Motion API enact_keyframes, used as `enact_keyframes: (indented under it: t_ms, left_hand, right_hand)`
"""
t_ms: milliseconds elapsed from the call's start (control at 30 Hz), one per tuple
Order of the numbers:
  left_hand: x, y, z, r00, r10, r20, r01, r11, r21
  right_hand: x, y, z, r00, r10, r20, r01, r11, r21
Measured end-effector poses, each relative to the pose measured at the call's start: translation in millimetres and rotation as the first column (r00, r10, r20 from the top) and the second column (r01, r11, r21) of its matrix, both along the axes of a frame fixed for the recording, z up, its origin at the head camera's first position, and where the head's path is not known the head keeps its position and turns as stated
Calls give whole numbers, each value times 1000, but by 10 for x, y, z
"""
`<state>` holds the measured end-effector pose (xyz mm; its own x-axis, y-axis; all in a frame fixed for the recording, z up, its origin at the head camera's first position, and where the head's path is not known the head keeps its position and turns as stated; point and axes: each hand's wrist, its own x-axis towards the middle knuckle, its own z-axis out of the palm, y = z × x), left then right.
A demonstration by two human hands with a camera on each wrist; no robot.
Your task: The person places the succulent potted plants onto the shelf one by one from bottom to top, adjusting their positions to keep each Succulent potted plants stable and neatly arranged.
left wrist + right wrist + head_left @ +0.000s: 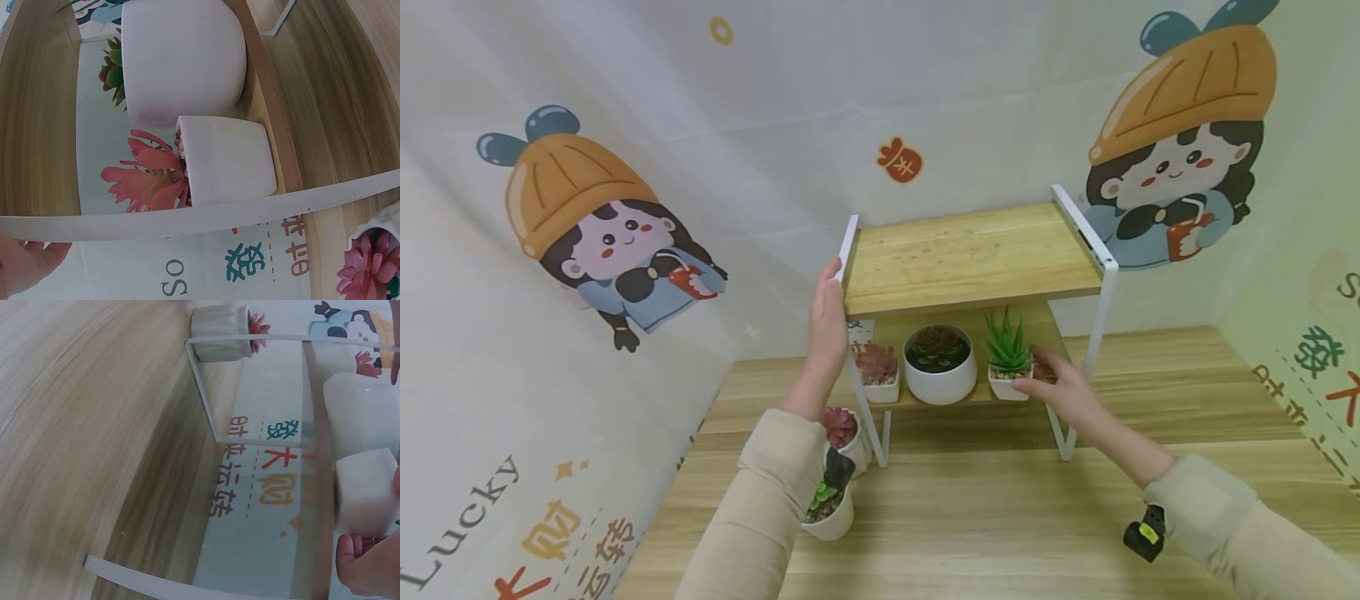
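Note:
In the head view, my right hand (1063, 383) holds a small square white pot with a spiky green succulent (1009, 350), thumb at its front and fingers at its right side. The pot sits at the right end of the lower board of a two-tier wooden shelf (970, 254) with white metal side frames. My left hand (827, 321) rests against the shelf's left frame, near the top board, fingers extended upward. Beside the held pot stand a round white pot with a dark green succulent (940, 375) and a small pot with a reddish succulent (878, 371).
On the table (985, 517), left of the shelf, stand a white pot with a pink succulent (841, 427) and a white pot with a green succulent (830, 517), partly hidden by my left sleeve. A printed cloth (790, 175) hangs behind the shelf and along both sides.

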<state>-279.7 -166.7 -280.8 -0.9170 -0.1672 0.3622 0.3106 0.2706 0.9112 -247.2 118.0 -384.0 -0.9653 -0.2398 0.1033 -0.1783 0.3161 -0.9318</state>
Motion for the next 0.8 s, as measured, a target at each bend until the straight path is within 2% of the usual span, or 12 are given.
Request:
enact_keyframes:
  t_ms: [300, 800]
  left_hand:
    - [-3, 19, 11, 1000, -6, -10, 6, 1000, 5]
    - [-3, 4, -2, 1000, 5, 2, -5, 1000, 0]
  right_hand:
    - [-60, 6, -72, 999, 32, 4, -32, 998, -58]
    - [-96, -9, -135, 999, 44, -26, -45, 998, -35]
